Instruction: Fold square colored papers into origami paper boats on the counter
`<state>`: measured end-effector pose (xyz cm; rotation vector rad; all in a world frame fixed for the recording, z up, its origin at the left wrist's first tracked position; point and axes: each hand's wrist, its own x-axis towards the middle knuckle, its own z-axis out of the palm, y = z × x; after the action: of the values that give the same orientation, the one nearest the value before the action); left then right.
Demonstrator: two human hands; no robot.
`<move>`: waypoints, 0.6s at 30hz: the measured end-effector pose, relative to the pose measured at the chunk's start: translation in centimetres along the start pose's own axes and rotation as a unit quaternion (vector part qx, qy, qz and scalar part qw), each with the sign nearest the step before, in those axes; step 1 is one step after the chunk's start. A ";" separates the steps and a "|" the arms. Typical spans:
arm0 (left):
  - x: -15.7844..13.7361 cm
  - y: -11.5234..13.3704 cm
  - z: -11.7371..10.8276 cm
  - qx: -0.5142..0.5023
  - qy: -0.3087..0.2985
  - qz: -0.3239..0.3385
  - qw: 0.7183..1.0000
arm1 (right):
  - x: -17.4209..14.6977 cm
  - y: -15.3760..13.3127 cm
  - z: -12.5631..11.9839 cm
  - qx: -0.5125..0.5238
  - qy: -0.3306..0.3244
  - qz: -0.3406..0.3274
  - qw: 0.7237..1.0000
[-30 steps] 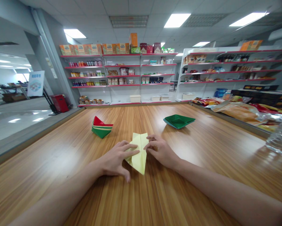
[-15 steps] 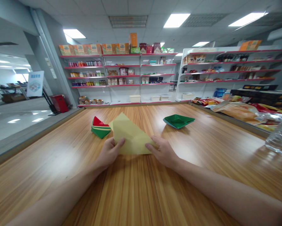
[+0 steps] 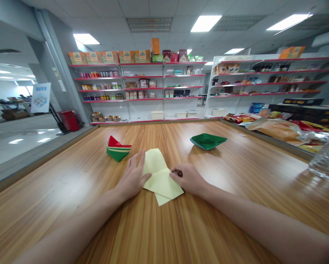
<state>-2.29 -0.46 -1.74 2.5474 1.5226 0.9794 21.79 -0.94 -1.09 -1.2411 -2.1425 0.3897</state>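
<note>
A pale yellow sheet of folded paper (image 3: 160, 179) lies on the wooden table in front of me, with one corner flap sticking out at its near side. My left hand (image 3: 133, 174) is open at the paper's left edge, fingers stretched away from me and thumb against the sheet. At the right edge, my right hand (image 3: 188, 178) is closed, thumb and curled forefinger pinching the paper's border. Beyond my left hand stands a stack of folded paper boats (image 3: 118, 149) in red, pale yellow and green. A green folded paper piece (image 3: 208, 141) sits farther off to the right.
The wooden table (image 3: 98, 227) has a raised rim along its sides. A clear plastic bottle (image 3: 328, 161) is at the right. Snack packets (image 3: 280, 130) and black boxes (image 3: 313, 113) lie beyond the right rim. Stocked shelves (image 3: 142, 88) stand behind.
The yellow paper has come down from a raised, tilted position to lie flat and turned on the table. My left hand has loosened its grip and straightened its fingers.
</note>
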 end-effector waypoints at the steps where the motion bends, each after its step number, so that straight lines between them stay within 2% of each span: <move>1: 0.0 -0.1 -0.1 0.024 -0.016 0.012 1.000 | 0.0 0.0 0.0 -0.011 0.000 -0.003 1.000; 6: 0.3 -0.7 -0.5 0.055 -0.147 0.057 0.986 | 0.1 -0.5 -0.3 -0.047 0.016 -0.026 0.998; 8: 0.3 -0.8 -0.7 0.061 -0.166 0.069 0.982 | 0.1 -0.7 -0.5 -0.042 0.021 -0.028 0.998; 11: 0.2 -0.6 -1.1 0.066 -0.193 0.074 0.976 | 0.0 -0.9 -0.7 0.032 0.015 -0.055 0.998; 14: 0.1 -0.1 -1.5 0.056 -0.220 0.074 0.971 | -0.3 -1.3 -1.0 0.094 -0.011 -0.117 0.989; 18: 0.1 0.2 -1.8 0.009 -0.251 0.072 0.965 | -0.7 -2.0 -1.3 0.062 -0.103 -0.218 0.968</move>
<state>-3.06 -1.04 -0.17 2.6616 1.2175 0.2777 21.58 -2.61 0.70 -0.6528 -2.4449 0.4660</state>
